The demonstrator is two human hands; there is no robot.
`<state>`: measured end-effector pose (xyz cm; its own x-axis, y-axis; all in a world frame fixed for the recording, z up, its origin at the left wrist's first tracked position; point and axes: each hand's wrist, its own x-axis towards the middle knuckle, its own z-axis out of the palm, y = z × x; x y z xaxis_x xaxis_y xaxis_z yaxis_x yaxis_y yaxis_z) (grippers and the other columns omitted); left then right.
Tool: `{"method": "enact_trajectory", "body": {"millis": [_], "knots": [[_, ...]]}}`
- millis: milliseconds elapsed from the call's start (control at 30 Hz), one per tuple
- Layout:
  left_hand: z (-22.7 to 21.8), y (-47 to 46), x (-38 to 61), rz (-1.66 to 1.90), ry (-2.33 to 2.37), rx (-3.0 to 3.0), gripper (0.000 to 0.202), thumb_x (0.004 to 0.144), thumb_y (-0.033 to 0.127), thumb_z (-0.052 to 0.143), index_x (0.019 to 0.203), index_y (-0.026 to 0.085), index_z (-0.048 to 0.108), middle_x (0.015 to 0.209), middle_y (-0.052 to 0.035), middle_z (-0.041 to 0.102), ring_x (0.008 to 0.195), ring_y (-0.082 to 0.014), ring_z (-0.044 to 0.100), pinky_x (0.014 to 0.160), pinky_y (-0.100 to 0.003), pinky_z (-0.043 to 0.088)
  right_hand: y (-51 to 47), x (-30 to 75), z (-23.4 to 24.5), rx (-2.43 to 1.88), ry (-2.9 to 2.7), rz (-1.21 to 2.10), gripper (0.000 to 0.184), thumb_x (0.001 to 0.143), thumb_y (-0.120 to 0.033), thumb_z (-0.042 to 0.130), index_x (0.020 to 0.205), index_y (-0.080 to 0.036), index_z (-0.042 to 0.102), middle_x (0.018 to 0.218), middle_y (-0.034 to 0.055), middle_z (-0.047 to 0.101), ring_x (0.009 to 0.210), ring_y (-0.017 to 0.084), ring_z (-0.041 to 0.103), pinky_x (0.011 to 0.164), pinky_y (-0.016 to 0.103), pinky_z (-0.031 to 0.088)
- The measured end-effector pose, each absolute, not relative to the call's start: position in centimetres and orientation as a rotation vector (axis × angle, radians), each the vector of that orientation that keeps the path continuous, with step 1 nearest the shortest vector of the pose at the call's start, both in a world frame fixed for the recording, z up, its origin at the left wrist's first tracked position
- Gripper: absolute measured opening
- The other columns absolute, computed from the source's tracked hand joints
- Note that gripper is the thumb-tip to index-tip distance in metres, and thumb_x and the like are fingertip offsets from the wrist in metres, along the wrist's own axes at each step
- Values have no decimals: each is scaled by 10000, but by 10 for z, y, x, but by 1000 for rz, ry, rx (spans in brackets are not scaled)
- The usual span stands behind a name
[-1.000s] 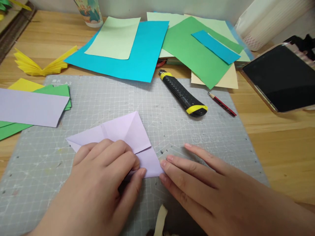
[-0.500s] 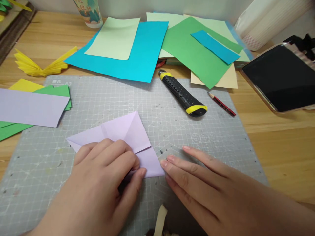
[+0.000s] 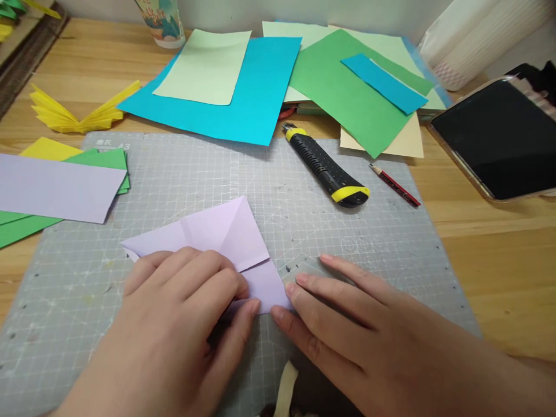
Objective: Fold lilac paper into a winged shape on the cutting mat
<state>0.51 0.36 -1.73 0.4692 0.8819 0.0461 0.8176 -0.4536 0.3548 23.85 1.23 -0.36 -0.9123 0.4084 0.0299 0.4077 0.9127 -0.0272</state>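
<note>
A folded sheet of lilac paper (image 3: 226, 229) lies on the grey cutting mat (image 3: 182, 168), with crease lines and a flap edge showing on its upper side. My left hand (image 3: 182, 318) rests over its lower left part, fingers curled and thumb at the near edge, gripping the paper there. What lies under the palm is hidden. My right hand (image 3: 347, 318) is flat with stretched fingers. Its thumb and index fingertips touch the paper's right corner, while the other fingers lie on the mat.
Beyond the paper lie a black and yellow utility knife (image 3: 325, 165) and a red pencil (image 3: 395, 185). Coloured sheets (image 3: 208, 124) sit behind, a lilac strip (image 3: 56, 188) on green paper at left. A yellow pleated paper (image 3: 78, 119), a cup (image 3: 163, 23) and a phone (image 3: 499, 139) stand around.
My right thumb has moved left and up to the paper's near edge by the right corner. My left hand keeps its hold, and the whole view has shifted slightly.
</note>
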Motion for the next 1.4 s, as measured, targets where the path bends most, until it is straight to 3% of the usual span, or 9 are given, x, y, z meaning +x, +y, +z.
{"method": "enact_trajectory", "body": {"millis": [233, 400, 667, 1400], "knots": [[-10, 2, 1, 446, 1538, 2582, 88, 879, 259, 496, 943, 274, 555, 951, -26, 630, 919, -267, 519, 791, -428, 339, 12, 241, -6, -652, -3036, 26, 422, 979, -163, 291, 1255, -173, 610, 1238, 36, 670, 1099, 206, 594, 1025, 432, 463], [-7, 3, -5, 362, 1532, 2566, 56, 854, 283, 507, 818, 280, 549, 855, -28, 611, 836, -273, 491, 734, -428, 324, 13, 239, -2, -674, -3036, 52, 410, 977, -174, 308, 1258, -169, 607, 1238, 31, 673, 1115, 212, 590, 1025, 439, 464], [-13, 5, 0, 283, 1534, 2495, 160, 912, 297, 436, 841, 263, 575, 853, -39, 619, 853, -283, 527, 718, -448, 319, 12, 238, -6, -688, -3008, 60, 411, 984, -147, 318, 1270, -188, 609, 1236, 18, 680, 1111, 198, 591, 1015, 406, 476], [-14, 9, 4, 160, 1547, 2403, 186, 902, 329, 448, 776, 257, 564, 834, -48, 575, 841, -290, 479, 751, -488, 355, 14, 237, -1, -679, -3019, 75, 428, 991, -146, 292, 1286, -189, 600, 1236, 6, 678, 1104, 201, 593, 1016, 425, 467]]}}
